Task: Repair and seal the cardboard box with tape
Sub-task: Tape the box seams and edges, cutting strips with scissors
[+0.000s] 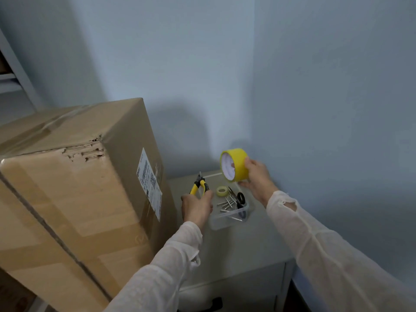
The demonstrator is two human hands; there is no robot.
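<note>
Above the clear tub, my right hand grips the tape roll, ready for the torn box; my left hand holds the pliers aside.

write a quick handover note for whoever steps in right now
Right hand holds the yellow tape roll above the clear tray.
Left hand grips the pliers by the tray's left side.
Cardboard box stands to the left; the tear along its upper edge is bare.
Done: tape in hand.
Left: tape the tear, seal the box.
</note>
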